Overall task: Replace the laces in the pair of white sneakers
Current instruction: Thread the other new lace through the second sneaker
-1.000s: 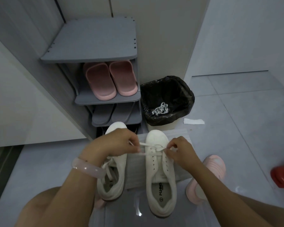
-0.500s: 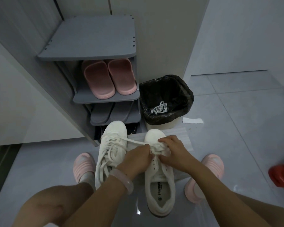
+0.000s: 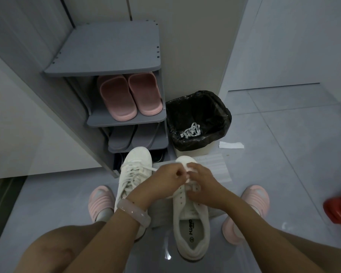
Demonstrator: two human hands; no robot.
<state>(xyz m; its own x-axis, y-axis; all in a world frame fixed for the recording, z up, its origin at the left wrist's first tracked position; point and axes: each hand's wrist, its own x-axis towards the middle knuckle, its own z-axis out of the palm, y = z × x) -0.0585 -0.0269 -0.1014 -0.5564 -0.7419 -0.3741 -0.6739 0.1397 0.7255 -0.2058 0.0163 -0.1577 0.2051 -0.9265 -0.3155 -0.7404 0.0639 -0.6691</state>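
Two white sneakers stand side by side on the floor in front of me. The left sneaker is laced, its lace loose and untied. The right sneaker has bare eyelets along its near half. Over its toe end, my left hand and my right hand meet, both pinching the white lace. The fingers hide most of that lace. A strand runs left from my left hand across the other sneaker.
A bin lined with a black bag holds old white laces. A grey shoe rack holds pink slippers. White foam sheet lies under the sneakers. My feet wear pink slippers. A red object sits at right.
My left hand has come in from over the left sneaker to the right sneaker's toe end. Both hands now sit close together on the lace.
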